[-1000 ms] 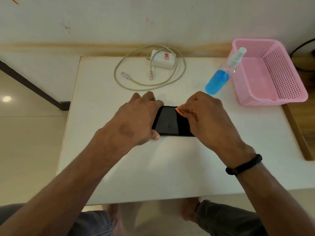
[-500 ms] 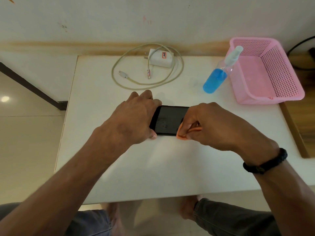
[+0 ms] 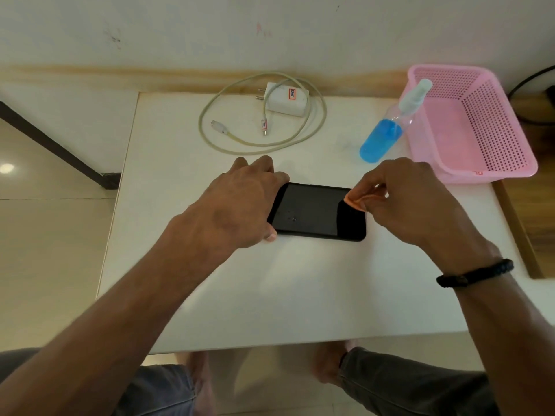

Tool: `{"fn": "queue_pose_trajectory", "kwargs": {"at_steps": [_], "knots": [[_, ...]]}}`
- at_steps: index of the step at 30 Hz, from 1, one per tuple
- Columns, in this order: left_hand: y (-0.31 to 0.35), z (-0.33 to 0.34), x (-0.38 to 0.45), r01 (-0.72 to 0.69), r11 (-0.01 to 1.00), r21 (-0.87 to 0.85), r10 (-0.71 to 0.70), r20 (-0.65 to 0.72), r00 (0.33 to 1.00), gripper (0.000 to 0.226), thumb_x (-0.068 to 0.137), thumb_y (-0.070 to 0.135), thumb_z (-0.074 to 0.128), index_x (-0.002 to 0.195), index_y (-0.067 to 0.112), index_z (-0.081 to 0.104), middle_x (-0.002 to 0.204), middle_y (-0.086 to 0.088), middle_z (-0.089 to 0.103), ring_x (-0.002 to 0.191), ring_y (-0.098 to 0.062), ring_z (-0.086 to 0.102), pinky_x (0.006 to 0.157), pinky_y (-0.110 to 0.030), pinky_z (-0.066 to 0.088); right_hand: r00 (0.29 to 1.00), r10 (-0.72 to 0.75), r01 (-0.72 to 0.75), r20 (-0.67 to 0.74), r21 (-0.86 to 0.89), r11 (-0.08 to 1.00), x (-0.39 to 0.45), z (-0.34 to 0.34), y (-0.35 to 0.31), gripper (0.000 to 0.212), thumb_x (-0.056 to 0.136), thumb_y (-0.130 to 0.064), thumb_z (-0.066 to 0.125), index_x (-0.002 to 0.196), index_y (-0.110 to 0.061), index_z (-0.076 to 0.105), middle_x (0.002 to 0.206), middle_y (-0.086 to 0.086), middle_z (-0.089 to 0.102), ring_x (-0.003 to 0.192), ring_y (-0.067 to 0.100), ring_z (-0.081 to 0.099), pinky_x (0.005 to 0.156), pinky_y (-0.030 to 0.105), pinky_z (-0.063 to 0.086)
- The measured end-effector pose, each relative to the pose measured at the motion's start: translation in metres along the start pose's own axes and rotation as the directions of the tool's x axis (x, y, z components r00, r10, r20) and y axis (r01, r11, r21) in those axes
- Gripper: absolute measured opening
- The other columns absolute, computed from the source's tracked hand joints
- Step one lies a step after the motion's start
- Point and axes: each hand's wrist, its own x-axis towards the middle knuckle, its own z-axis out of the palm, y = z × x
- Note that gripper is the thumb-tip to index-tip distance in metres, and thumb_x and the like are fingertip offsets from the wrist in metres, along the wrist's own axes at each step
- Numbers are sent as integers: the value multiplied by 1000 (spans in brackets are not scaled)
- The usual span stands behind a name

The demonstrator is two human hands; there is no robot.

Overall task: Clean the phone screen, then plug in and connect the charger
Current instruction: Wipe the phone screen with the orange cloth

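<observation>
— Two hands are working on one phone point(image 3: 312, 210), which is lying flat and face up, lengthwise across the bench point(image 3: 270, 295), toward the person from the coiled cable point(image 3: 210, 139). Why is the left hand point(image 3: 237, 205) sitting there?

— It is acting as a clamp, I think. Its grip is curling over the phone's left end, fingers on the far edge and thumb tip on the near edge, so the slick slab is not sliding while being wiped.

— And the right hand point(image 3: 411, 202)?

— Its fingertips are pinching a small orange cloth point(image 3: 356, 201) and holding it at the phone's far right corner. The cloth is looking soft and crumpled; the glass is looking dark and glossy, with a few droplets showing nearer the left end.

— So cleaning is not finishing yet?

— Probably not, judging by those droplets.

— Where is the charger point(image 3: 286, 99)?

— Beyond the phone, near the wall: a white blocky adapter with its pins pointing left, inside the loop of pale cable, both connector ends lying free.

— Anything else?

— A clear spray bottle point(image 3: 384, 136) of blue liquid is leaning against a pink perforated plastic basket point(image 3: 495, 127), beyond and right of the phone.
</observation>
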Motion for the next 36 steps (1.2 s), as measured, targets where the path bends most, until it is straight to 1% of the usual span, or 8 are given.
{"fn": "queue_pose_trajectory", "kwargs": {"at_steps": [3,7,10,15,20,26,31,36], "knots": [[0,0,0,5,1000,-3,-5,-5,1000,77,77,41,86,142,27,48,131,6,47,119,-22,46,90,-36,50,995,-4,7,-101,31,999,3,10,-8,20,96,-8,67,102,-20,81,103,-1,74,89,14,65,84,18,44],[0,0,0,10,1000,-23,-10,-18,1000,76,76,40,87,141,27,50,128,5,47,117,-22,47,88,-37,51,987,-51,60,-151,53,997,2,24,-24,21,98,-10,62,105,-19,80,106,-1,72,88,12,63,83,19,46],[-1,2,0,12,1000,-19,-12,-28,1000,74,75,41,86,139,26,51,127,5,47,116,-22,47,80,-33,46,981,-151,156,-122,37,987,0,30,-34,22,97,-9,64,104,-18,82,106,3,69,93,20,67,87,30,55],[0,3,0,18,1000,-14,-19,-28,999,75,75,39,87,139,25,51,128,5,46,117,-22,46,80,-34,46,977,-205,202,58,50,978,-2,24,-37,22,96,-16,68,110,-28,81,111,-8,67,94,7,60,76,6,41],[0,2,1,20,1000,-16,-21,-17,1000,76,74,39,88,139,25,51,127,4,46,116,-22,45,80,-35,48,940,-249,241,233,61,969,-8,14,-33,23,93,-16,72,105,-34,81,113,-14,69,102,11,65,86,20,52],[-1,-1,0,9,999,-35,-10,-5,1000,73,75,38,87,138,24,52,127,4,45,116,-23,45,83,-36,49,898,-198,201,393,36,979,-7,2,-19,25,89,-14,77,95,-38,82,106,-20,72,94,7,68,81,17,56],[0,-3,-1,12,999,-44,-11,19,1000,75,76,38,87,140,24,50,129,3,45,119,-23,44,96,-44,52,919,-135,114,371,80,990,-9,-10,0,21,83,-15,83,81,-36,83,89,-22,76,84,-2,69,70,15,57],[0,-2,0,7,1000,-21,-7,17,1000,77,77,39,86,142,25,48,131,3,45,120,-24,45,95,-40,51,962,-43,39,269,19,999,-5,-13,10,23,84,-14,83,84,-36,76,94,-15,72,82,5,66,63,12,45]]}}
